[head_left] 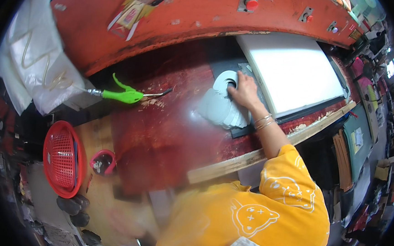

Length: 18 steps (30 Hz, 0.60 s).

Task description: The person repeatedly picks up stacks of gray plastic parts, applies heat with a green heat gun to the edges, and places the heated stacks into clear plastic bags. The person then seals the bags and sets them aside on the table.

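Observation:
My right hand (245,90) reaches across the red work surface, with bracelets at its wrist. Its thumb and fingers are closed on the edge of some flat light-grey cut-out pieces (225,111). These pieces lie fanned over one another, and a curved one is at the far end. Beneath them is a dark sheet (217,66). Just right of the hand rests a thick white board (294,72). My left hand (128,225) is low at the left, near the wooden board, so smeared by motion that its fingers cannot be made out.
A green air blow gun (123,96) lies to the left. Nearer stand a red plastic basket (62,159) and a small pink-rimmed container (103,163). An orange machine beam with a red push button (251,5) spans the back. A wooden strip (230,165) edges the front.

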### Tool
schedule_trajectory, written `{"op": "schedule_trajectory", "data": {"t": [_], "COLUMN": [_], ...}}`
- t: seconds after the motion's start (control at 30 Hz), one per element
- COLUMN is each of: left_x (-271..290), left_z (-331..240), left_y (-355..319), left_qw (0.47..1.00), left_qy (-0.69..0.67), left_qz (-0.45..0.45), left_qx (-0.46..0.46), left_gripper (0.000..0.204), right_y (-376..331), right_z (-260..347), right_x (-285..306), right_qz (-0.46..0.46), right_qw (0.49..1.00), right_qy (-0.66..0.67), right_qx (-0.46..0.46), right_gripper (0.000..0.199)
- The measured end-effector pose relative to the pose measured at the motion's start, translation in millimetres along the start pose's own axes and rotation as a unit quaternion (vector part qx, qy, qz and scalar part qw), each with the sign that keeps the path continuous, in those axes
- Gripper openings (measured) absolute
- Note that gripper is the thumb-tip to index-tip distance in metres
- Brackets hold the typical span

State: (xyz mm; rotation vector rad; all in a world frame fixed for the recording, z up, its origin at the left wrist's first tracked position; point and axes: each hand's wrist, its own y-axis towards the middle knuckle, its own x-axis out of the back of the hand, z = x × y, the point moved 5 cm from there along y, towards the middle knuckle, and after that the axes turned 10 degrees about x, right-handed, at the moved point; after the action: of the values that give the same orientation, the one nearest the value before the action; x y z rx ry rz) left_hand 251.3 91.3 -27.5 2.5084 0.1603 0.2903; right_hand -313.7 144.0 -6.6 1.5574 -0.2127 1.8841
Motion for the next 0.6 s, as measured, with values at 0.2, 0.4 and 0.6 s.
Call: {"op": "schedule_trajectory", "data": {"t": [0.2,0.4,0.6], "left_x": [-320,-393,-282], "left_z": [-58,-102,-110], "left_y": [65,46,88], "left_qw": [0.881,0.845,0.828], "left_qy": [-0.123,-0.146,-0.163], "left_qz": [0.416,0.460,0.452], "left_qx": [0.190,0.232,0.289], "left_gripper": [0.063,0.051,0.038], "right_y": [5,-17,15], "right_z": [27,87,125], "right_x": [7,77,77], "right_qz": [-0.057,-0.085,0.105], "right_qw": [0.960,0.890,0.628], "right_qy": [0.272,0.392,0.749], "right_qx": [0.030,0.216,0.185], "right_gripper": [0.054,0.054,0.057]}}
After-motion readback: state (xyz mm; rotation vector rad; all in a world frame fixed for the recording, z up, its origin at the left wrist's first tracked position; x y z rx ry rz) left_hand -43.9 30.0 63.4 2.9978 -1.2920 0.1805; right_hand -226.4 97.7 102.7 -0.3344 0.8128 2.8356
